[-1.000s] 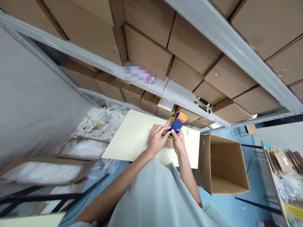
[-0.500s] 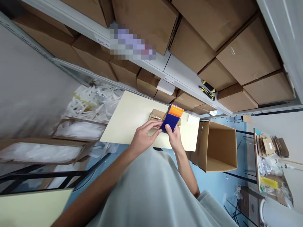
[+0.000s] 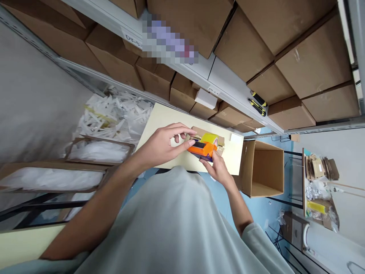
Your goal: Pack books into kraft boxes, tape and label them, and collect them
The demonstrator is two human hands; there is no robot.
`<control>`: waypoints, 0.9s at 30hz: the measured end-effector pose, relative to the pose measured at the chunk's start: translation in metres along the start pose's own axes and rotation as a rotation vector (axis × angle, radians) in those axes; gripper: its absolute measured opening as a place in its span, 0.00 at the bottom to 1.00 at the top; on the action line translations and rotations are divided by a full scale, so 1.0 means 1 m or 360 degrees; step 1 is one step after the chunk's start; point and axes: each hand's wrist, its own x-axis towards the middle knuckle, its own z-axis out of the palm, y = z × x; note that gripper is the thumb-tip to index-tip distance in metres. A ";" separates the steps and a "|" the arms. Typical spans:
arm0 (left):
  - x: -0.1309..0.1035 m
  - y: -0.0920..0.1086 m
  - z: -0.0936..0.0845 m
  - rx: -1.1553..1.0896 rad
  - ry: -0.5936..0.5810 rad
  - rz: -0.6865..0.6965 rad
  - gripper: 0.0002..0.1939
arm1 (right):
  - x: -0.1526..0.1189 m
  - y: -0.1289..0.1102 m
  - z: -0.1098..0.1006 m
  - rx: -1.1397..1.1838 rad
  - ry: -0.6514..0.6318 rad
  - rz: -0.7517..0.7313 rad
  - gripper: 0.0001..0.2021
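Right hand: fingers closed on the right end of a small orange and dark-blue box, held above the pale yellow rectangular tabletop. Left hand: thumb and fingers spread at the box's left end; can't tell if the thumb touches. Roll of yellow tape just behind the box, over a flat brown cardboard piece. Large open brown cardboard carton right of tabletop. Two black-and-yellow cutters on the grey metal shelf, ahead.
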 end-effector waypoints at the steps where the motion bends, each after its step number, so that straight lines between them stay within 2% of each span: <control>1: 0.001 -0.001 -0.004 -0.0009 -0.0051 -0.0005 0.18 | 0.000 -0.001 -0.001 -0.0066 0.0011 -0.0037 0.18; 7: 0.005 -0.001 -0.014 -0.0096 -0.0230 0.0077 0.15 | 0.000 -0.008 -0.008 -0.0266 0.0044 -0.0233 0.12; 16: 0.004 0.006 -0.005 0.0024 -0.0150 0.0140 0.15 | -0.005 -0.001 -0.023 -0.0277 -0.0023 -0.0275 0.09; 19: 0.003 0.006 0.006 0.0054 -0.0094 0.0148 0.13 | -0.006 0.006 -0.026 -0.0226 -0.0043 -0.0263 0.10; 22: 0.002 0.004 0.025 0.0130 0.0007 0.0064 0.13 | -0.004 0.015 -0.030 -0.0137 -0.0143 -0.0169 0.13; 24: -0.002 0.002 0.040 0.0186 0.0095 -0.0058 0.12 | -0.003 0.023 -0.037 -0.0084 -0.0275 -0.0075 0.16; 27: -0.010 -0.005 0.061 0.0204 0.0221 -0.0281 0.11 | -0.002 0.039 -0.056 -0.0001 -0.0596 0.0019 0.20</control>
